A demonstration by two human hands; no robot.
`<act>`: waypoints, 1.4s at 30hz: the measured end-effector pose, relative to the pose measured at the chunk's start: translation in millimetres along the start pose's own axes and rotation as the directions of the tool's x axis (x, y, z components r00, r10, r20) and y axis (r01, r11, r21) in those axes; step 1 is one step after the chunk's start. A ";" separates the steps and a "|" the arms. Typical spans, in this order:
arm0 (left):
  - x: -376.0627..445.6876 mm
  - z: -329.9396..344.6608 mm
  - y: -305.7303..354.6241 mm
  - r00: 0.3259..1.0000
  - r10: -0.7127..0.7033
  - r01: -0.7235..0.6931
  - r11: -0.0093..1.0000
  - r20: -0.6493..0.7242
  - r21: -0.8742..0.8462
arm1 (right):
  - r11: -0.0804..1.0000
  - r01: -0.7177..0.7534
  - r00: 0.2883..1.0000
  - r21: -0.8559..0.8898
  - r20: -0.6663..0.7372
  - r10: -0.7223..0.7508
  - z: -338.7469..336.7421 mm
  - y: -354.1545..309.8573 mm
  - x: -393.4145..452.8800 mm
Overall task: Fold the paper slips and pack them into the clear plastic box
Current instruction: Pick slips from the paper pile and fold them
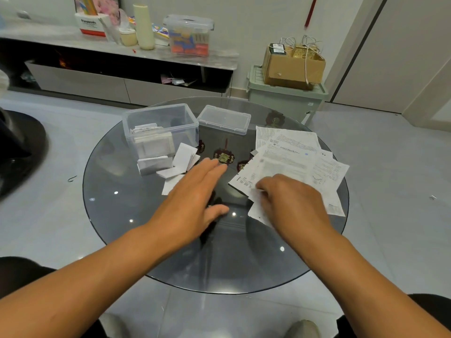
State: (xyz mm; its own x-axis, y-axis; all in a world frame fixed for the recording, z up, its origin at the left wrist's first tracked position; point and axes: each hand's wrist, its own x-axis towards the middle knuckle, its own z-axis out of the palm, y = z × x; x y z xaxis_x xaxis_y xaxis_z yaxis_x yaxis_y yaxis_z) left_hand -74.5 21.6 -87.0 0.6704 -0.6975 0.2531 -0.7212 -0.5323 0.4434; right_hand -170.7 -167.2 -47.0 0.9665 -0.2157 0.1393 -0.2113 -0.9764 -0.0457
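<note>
A clear plastic box (188, 119) stands open at the back left of the round glass table (136, 240), with folded slips inside it. More folded paper slips (168, 162) lie in a loose heap just in front of the box. A spread of unfolded printed sheets (297, 157) covers the right side of the table. My left hand (192, 198) hovers flat with straight fingers over the table's middle, next to the folded heap. My right hand (290, 201) rests on the near edge of the unfolded sheets, its fingers curled onto a sheet's corner.
The box's clear lid (224, 119) lies beside the box at the back. Behind the table stand a low cabinet (122, 76) with a storage tub and bottles on top, and a green bin (283, 98) carrying a cardboard carton. Grey tiled floor surrounds the table.
</note>
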 end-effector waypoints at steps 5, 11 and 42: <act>0.4 8.1 8.3 0.989 0.141 -0.130 0.974 0.045 -0.184 | 0.923 0.134 0.987 0.360 0.039 -0.158 9.6 -21.1 -8.0; 6.7 4.8 -1.5 0.999 -0.006 0.017 0.978 0.050 -0.209 | 0.723 -0.078 0.910 0.687 0.345 -0.230 -15.0 5.0 -6.1; 8.9 -2.6 1.1 0.990 -0.012 0.020 0.999 0.141 -0.050 | 0.439 -0.217 0.965 0.872 0.122 0.234 6.6 -0.5 10.3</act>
State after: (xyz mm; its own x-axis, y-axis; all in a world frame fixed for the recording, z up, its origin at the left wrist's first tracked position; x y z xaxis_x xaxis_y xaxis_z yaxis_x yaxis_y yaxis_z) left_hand -68.9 16.1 -82.0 0.6479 -0.7516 0.1237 -0.6982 -0.5210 0.4909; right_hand -159.7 -168.9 -52.1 0.9006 -0.4346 0.0028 -0.1750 -0.3685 -0.9130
